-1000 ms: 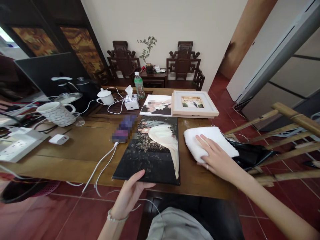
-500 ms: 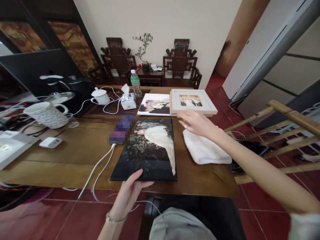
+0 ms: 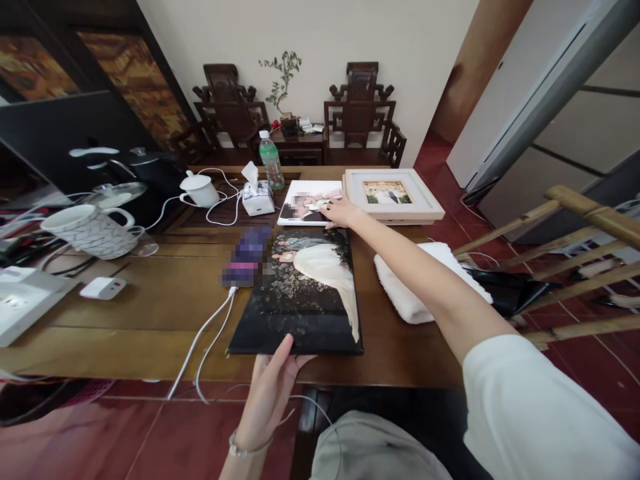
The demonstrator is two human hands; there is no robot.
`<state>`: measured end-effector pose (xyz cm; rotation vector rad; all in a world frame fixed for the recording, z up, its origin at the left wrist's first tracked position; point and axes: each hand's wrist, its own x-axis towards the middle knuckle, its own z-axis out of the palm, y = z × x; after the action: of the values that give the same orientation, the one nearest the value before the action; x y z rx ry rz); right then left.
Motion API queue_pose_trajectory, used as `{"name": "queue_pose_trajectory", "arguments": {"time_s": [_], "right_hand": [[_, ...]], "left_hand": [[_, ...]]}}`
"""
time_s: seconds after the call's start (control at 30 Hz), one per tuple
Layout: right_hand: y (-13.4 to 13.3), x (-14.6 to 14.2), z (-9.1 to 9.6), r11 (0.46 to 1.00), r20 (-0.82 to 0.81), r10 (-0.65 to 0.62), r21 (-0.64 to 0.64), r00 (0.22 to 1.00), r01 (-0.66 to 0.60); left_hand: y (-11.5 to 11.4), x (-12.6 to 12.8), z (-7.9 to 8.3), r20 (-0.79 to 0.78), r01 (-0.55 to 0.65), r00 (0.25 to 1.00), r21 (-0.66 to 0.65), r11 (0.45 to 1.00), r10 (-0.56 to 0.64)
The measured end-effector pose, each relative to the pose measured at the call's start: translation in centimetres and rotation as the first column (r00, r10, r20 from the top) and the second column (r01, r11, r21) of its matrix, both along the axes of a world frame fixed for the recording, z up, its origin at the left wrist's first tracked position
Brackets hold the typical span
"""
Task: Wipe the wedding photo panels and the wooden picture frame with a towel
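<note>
A glossy black photo album (image 3: 310,300) with a wedding picture on its face lies at the table's front edge. My left hand (image 3: 277,367) grips its near edge, thumb on top and fingers underneath. Beyond its far edge, my right hand (image 3: 341,210) is stretched over a white-edged photo panel (image 3: 295,208), fingers spread and apparently resting on the panel's right part. Just right of that hand lies a white picture frame (image 3: 425,200) with a small photo in it. A folded white towel (image 3: 405,287) is partly covered by my right forearm.
Left of the album lies a phone (image 3: 247,257) with a white cable (image 3: 205,340). A tissue box (image 3: 258,200), a bottle (image 3: 271,160), a lidded cup (image 3: 200,191), a mug (image 3: 90,230) and a charger (image 3: 103,288) stand farther left. A wooden chair (image 3: 595,213) is at right.
My right hand has moved left, from beside the picture frame onto the photo panel. The left hand still holds the album's near edge. The view has shifted slightly.
</note>
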<state>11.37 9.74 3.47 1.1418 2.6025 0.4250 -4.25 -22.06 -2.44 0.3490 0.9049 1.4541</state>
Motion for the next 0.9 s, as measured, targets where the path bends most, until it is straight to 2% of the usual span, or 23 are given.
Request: {"name": "queue_pose_trajectory", "arguments": {"time_s": [0.27, 0.4, 0.73, 0.9], "right_hand": [[0.1, 0.1, -1.1, 1.000, 0.001, 0.029, -0.007, 1.000, -0.029], [0.3, 0.4, -1.2, 0.999, -0.010, 0.038, 0.000, 0.999, -0.038], [0.3, 0.3, 1.5, 0.993, -0.098, 0.093, 0.079, 0.991, -0.086], [0.2, 0.3, 1.4, 0.990, -0.162, 0.067, 0.131, 0.984, -0.046]], "left_hand": [[-0.1, 0.1, 0.2, -0.051, -0.039, 0.998, -0.042, 0.998, 0.037], [0.2, 0.3, 0.3, -0.061, -0.030, 0.998, -0.018, 0.999, 0.029], [0.8, 0.2, 0.8, -0.072, -0.041, 0.996, 0.053, 0.998, 0.045], [1.5, -0.2, 1.0, -0.064, -0.052, 0.996, 0.053, 0.997, 0.056]]}}
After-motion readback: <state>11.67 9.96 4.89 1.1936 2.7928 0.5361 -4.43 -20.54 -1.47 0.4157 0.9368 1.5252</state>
